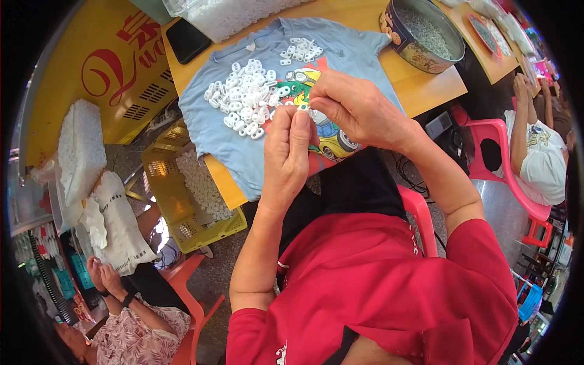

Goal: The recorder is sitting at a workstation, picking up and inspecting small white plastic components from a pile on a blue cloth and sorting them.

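A light blue T-shirt [204, 131] with a cartoon print is spread over the yellow table. Over it, both of my hands meet fingertip to fingertip. My left hand [287, 146] is closed, its thumb and forefinger pinching a small white plastic piece [303, 108], mostly hidden by the fingers. My right hand [359, 112] is closed in a pinch just above that piece; what it holds, if anything, is too small to tell. Left of my hands lies a heap of small white oval plastic pieces [243, 100] with holes. A smaller group of similar white pieces [301, 50] lies farther back.
An oval tin [420, 36] of small metal parts stands at the back right. A dark phone [187, 41] lies at the back left, beside a clear bag of white pieces [234, 15]. A yellow crate [194, 237] sits low at left. Other people sit on both sides.
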Tool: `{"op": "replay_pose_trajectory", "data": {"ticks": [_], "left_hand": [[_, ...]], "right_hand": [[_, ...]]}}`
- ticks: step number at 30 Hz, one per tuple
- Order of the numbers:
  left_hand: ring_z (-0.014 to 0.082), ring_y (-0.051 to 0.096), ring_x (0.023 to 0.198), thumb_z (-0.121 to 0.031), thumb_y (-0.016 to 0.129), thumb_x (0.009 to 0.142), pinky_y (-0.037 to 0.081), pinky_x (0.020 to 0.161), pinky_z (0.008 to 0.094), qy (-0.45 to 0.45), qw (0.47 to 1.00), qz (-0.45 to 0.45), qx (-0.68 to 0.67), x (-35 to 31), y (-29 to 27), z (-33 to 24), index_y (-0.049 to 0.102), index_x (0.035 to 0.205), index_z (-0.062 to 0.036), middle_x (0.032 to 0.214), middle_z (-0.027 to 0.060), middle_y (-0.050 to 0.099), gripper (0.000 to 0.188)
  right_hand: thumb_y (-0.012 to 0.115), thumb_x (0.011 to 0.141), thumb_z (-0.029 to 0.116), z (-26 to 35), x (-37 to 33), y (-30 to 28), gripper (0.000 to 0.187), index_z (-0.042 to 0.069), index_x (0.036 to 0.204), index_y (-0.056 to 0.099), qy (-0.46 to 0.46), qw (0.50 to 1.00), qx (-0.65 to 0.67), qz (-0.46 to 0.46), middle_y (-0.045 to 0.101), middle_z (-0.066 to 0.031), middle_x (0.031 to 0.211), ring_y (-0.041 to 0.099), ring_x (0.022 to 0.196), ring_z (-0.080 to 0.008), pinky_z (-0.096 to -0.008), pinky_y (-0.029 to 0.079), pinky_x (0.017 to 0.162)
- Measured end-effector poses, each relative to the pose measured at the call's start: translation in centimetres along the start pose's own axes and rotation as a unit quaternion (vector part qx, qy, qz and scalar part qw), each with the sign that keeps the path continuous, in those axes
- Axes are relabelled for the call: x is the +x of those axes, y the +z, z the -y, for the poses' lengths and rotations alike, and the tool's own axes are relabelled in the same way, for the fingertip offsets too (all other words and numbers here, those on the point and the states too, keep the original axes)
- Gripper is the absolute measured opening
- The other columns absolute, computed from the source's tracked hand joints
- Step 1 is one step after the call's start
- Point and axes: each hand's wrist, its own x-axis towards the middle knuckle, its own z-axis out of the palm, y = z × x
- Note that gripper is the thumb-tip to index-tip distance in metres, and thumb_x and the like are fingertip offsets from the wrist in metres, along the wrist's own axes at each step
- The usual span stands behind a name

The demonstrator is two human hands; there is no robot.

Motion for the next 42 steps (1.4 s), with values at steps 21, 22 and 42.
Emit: {"op": "replay_pose_trajectory", "data": {"ticks": [21, 22, 42], "left_hand": [[0.0082, 0.044, 0.066, -0.018, 0.042, 0.105, 0.038, 0.059, 0.0237, 0.065, 0.987, 0.069, 0.132, -0.8, 0.0, -0.8, 0.054, 0.1, -0.0006, 0.078, 0.0018, 0.05, 0.022], [0.008, 0.042, 0.066, -0.019, 0.042, 0.105, 0.037, 0.059, 0.0238, 0.035, 0.991, 0.07, 0.106, -0.5, -0.2, -0.3, 0.053, 0.098, -0.0015, 0.077, 0.0013, 0.048, 0.022], [0.0104, 0.038, 0.066, -0.021, 0.04, 0.105, 0.035, 0.06, 0.0261, -0.006, 0.984, 0.105, -0.147, -0.5, -0.3, -0.7, 0.045, 0.088, -0.0062, 0.076, 0.0012, 0.043, 0.023]], "right_hand": [[0.064, 0.082, -0.003, 1.1, -1.2, 0.2, 0.012, -0.002, 0.091, 0.055, -0.046, 0.999, 0.011, -0.017, 0.057, -0.0159, 0.081, 0.058, 0.071, -0.035, -0.0385, 0.047, 0.06], [0.064, 0.082, -0.003, 0.7, -1.1, 0.4, 0.012, -0.002, 0.091, 0.055, -0.046, 0.999, 0.011, -0.017, 0.057, -0.0159, 0.081, 0.058, 0.071, -0.035, -0.0385, 0.047, 0.06], [0.055, 0.093, 0.009, 1.4, 0.4, -1.7, 0.009, 0.001, 0.091, 0.051, 0.0, 0.989, 0.079, 0.124, 0.051, -0.0149, 0.082, 0.053, 0.077, -0.0371, -0.0422, 0.043, 0.067]]}}
